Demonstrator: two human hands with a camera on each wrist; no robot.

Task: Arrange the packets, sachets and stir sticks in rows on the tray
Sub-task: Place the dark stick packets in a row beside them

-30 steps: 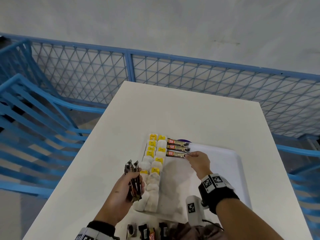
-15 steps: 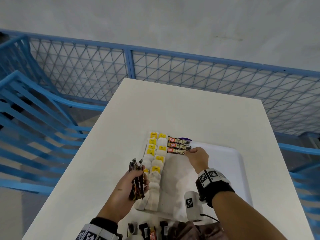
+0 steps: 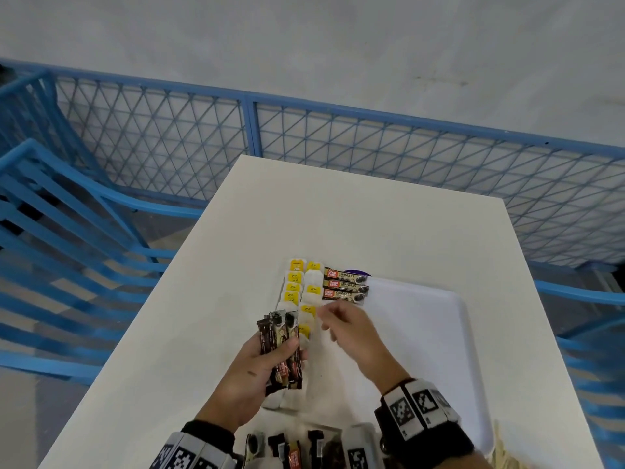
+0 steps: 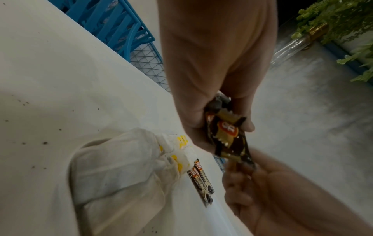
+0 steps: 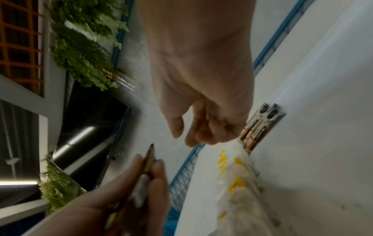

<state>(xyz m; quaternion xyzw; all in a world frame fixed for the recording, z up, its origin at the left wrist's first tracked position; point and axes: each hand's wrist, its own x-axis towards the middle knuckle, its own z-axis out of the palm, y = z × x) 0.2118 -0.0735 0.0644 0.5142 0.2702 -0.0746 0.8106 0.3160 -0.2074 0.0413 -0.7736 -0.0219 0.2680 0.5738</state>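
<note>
A white tray (image 3: 426, 336) lies on the white table (image 3: 355, 214). Two columns of tea bags with yellow tags (image 3: 302, 292) run along its left side. Beside them, three brown coffee sachets (image 3: 345, 284) lie stacked in a row at the tray's far edge. My left hand (image 3: 284, 353) grips a bundle of dark coffee sachets (image 3: 279, 346) upright at the tray's left side, also seen in the left wrist view (image 4: 228, 137). My right hand (image 3: 329, 321) hovers over the tray just right of the bundle, fingers loosely curled and holding nothing; a small gap separates them in the right wrist view (image 5: 181, 138).
More sachets (image 3: 294, 451) show at the bottom edge near my body, and pale stick-like things (image 3: 504, 448) at the bottom right. A purple object (image 3: 355, 272) peeks out behind the placed sachets. A blue mesh fence (image 3: 304, 140) and blue railings (image 3: 67, 231) surround the table.
My right hand has let go of the third sachet on the tray and drawn back toward my left hand. The left hand has brought the bundle closer to the tray.
</note>
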